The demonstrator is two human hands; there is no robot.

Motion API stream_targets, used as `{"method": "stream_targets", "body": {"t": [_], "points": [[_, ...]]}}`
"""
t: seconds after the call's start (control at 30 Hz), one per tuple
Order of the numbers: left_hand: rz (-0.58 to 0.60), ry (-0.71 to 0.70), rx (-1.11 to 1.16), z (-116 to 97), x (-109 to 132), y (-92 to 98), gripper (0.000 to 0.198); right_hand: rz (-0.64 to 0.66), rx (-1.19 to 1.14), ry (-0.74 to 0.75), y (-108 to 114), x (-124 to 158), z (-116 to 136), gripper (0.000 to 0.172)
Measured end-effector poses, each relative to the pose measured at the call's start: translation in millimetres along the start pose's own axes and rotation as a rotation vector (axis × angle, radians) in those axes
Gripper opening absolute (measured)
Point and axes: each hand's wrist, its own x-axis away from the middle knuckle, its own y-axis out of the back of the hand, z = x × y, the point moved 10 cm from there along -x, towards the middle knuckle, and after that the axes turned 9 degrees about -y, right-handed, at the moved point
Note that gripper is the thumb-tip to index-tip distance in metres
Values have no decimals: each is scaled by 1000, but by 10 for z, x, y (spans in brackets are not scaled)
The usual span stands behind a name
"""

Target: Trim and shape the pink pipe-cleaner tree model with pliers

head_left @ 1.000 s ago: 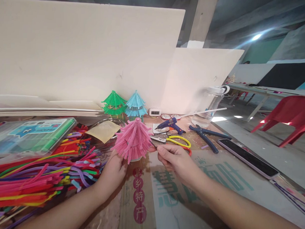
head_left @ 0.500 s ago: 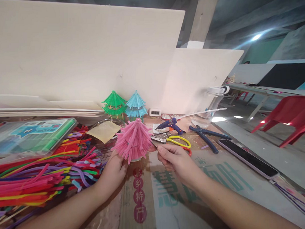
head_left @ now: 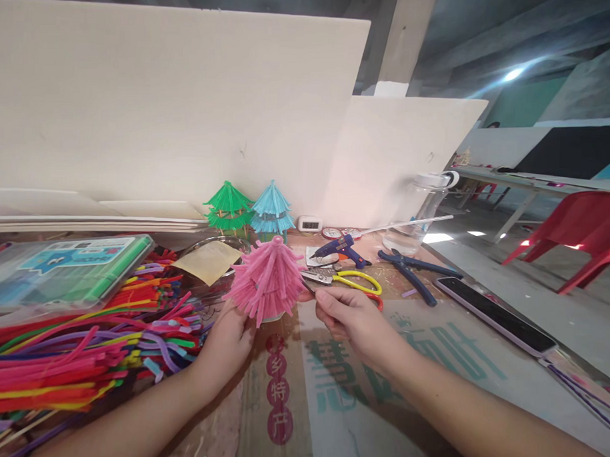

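Observation:
A pink pipe-cleaner tree stands upright at the middle of the table. My left hand is closed around its base from below and behind. My right hand is pinched on the strands at the tree's right edge, thumb and forefinger pressed together. A green tree and a light blue tree stand behind it against the white board.
A heap of coloured pipe cleaners and a clear plastic case lie at left. Yellow-handled scissors, a blue glue gun, blue pliers, a water bottle and a phone lie at right. A red chair stands beyond.

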Motion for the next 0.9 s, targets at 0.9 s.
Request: {"method": "stream_targets", "body": {"t": [0.9], "points": [[7,-6,-11,1,0,-12,35,-1,47,31,6,-11,11,51]]}}
